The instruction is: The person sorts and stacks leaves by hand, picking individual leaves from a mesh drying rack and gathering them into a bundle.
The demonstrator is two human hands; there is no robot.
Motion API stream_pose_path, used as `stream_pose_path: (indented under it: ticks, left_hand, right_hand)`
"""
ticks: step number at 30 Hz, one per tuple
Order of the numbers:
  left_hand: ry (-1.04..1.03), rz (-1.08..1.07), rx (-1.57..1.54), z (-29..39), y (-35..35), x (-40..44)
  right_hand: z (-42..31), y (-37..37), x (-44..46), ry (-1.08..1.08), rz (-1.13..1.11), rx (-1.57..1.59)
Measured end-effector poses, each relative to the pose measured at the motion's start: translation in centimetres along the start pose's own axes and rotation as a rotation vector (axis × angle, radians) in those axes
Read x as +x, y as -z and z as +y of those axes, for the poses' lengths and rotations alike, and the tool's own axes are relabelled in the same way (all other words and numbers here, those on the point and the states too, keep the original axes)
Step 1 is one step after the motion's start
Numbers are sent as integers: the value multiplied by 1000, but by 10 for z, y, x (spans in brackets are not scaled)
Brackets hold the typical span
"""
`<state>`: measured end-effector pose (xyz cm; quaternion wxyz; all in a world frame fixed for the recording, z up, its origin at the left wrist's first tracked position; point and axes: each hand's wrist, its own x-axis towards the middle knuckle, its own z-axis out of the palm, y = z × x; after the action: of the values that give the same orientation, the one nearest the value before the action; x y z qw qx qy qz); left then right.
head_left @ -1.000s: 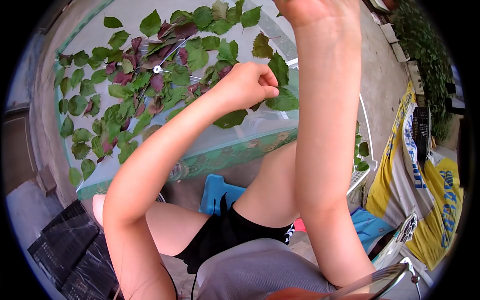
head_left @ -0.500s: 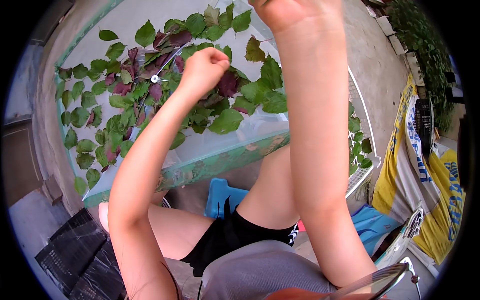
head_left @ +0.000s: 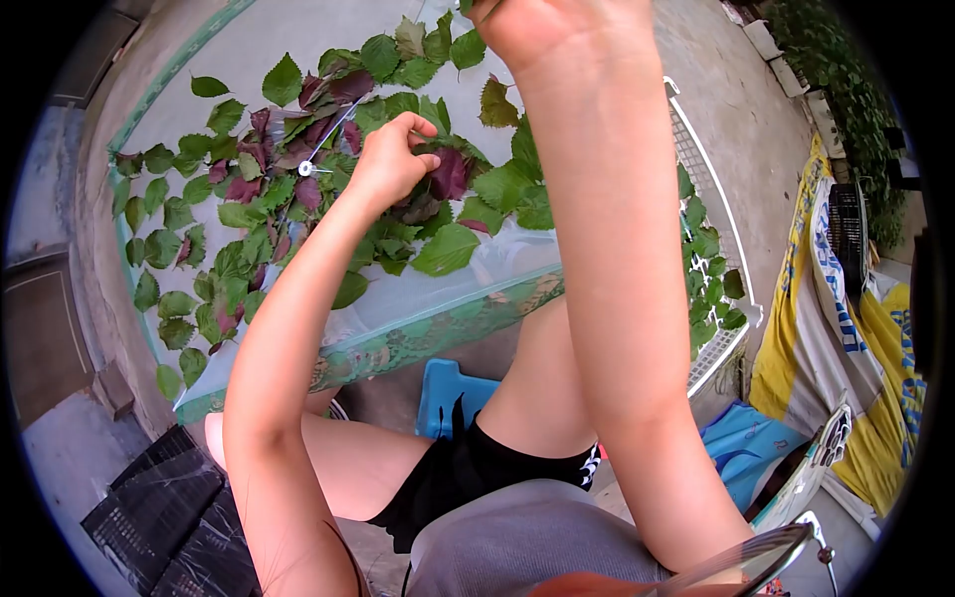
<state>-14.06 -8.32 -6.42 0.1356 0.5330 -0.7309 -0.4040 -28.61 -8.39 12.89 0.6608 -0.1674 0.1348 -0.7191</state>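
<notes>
Green and purple serrated leaves [head_left: 448,249] lie scattered over a pale mesh cover [head_left: 398,303] with green lace trim. My left hand [head_left: 393,164] hovers above the leaf pile, thumb and forefinger parted, with nothing visible between them. Close to its fingers is a purple leaf [head_left: 450,177]. My right hand [head_left: 557,28] is raised at the top edge of the view; its fingers are mostly cut off. A small bit of green [head_left: 464,6] shows beside it, and whether it is held cannot be made out. A thin rod with a white knob [head_left: 305,169] pokes up among the leaves.
A white plastic basket [head_left: 741,274] holding green leaves stands at the right, partly behind my right forearm. Below the cover is a blue plastic stool [head_left: 438,393]. Yellow and white sacking [head_left: 796,348] lies at far right; black plastic-wrapped crates [head_left: 164,517] sit lower left.
My left hand has lowered slightly and its pinched fingers have come apart. My right hand has shifted a little to the left, still at the top edge.
</notes>
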Motion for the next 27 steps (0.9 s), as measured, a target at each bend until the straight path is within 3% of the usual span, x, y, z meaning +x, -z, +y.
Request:
stream_pose_path:
  ticks: [3,5,8,14,16,20,22,23,25,26,27]
  left_hand:
    - [11,-4,-50,-1,9,1]
    - [41,-65,-386,-4,16,-1]
    - [139,-105,-411,-4,23,-5]
    - [245,6,-464,1,28,-16]
    - [34,-1,-434,-8,26,-16]
    - [-50,90,-358,13,29,-30]
    - [-151,251,-318,30,34,-43]
    - [-239,314,-315,38,36,-51]
    - [-487,441,4,55,44,-72]
    - [-486,434,6,59,48,-80]
    - [-710,425,112,61,53,-87]
  right_hand:
    - [-2,-3,-1,-5,9,16]
    - [-7,-11,-2,-61,113,-10]
    - [0,2,-2,1,-52,33]
    - [0,-3,-3,1,26,-7]
    - [0,1,-1,-4,-1,3]
    - [0,3,0,-1,-16,11]
    - [0,2,-1,-6,-21,13]
    - [0,2,-1,-13,-25,15]
    - [1,1,-1,-7,-10,28]
    - [2,0,-2,-2,-1,39]
    - [1,0,-3,0,6,44]
